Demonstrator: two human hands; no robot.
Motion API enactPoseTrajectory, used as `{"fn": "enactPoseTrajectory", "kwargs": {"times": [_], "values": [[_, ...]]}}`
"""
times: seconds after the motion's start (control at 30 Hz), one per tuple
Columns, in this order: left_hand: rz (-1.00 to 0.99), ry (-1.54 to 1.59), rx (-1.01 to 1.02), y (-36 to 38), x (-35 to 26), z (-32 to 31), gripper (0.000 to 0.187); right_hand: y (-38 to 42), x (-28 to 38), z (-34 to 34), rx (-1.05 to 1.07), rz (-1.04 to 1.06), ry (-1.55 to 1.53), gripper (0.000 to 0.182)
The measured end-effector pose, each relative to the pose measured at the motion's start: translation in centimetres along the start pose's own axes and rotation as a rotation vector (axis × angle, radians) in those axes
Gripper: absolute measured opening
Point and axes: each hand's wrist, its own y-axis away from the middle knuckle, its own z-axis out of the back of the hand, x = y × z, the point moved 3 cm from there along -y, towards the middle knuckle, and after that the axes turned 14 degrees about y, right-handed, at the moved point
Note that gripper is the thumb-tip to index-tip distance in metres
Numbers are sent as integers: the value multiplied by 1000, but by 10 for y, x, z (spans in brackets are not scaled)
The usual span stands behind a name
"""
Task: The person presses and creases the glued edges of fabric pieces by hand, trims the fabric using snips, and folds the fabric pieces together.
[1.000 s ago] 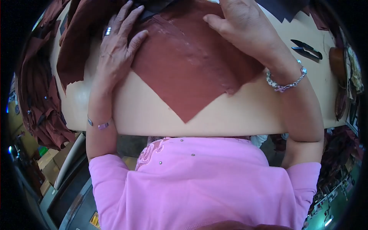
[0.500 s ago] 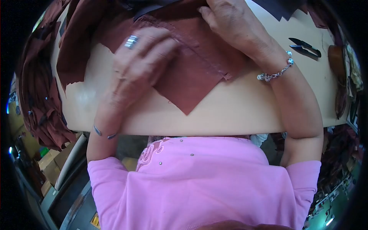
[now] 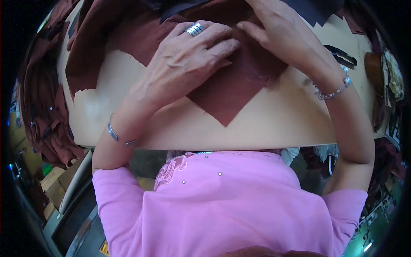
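A pale beige worktable (image 3: 274,124) is seen spanning the width of the view, its near edge running straight and evenly lit. Dark brown fabric offcuts (image 3: 40,107) are heaped over the table's left end and hang down past it. At the far right, black thread snips (image 3: 342,55) are laid on the tabletop, with brown leather-like pieces (image 3: 379,85) stacked just beyond. Below the table on the left, cardboard boxes (image 3: 51,188) are set on the floor beside a grey machine edge (image 3: 77,222). A greenish floor (image 3: 376,231) is glimpsed at the lower right.

A pale counter (image 3: 274,124) carries a brown leather piece (image 3: 231,96), heaped brown scraps (image 3: 90,38) and black snips (image 3: 342,55).
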Motion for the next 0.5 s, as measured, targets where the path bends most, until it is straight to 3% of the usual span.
{"fn": "enactPoseTrajectory", "kwargs": {"times": [0.07, 0.17, 0.3, 0.4, 0.43, 0.5], "values": [[23, 13, 24, 0, 4, 0, 31, 5, -2, 5, 209, -122, 52, 60], [33, 49, 46, -4, 5, 2, 25, 13, -7, -8, 50, -198, 37, 56], [-1, 122, -10, -6, 9, 1, 22, 14, -9, -22, -155, -49, 3, 51], [140, 279, 279, -16, 17, 13, 28, 12, -11, -23, -224, 64, 38, 49], [11, 347, 89, -16, 17, 13, 20, 12, -11, -25, -249, 86, 36, 49], [37, 331, 138, -17, 18, 15, 20, 14, -10, -26, -248, 97, 40, 48]]}}
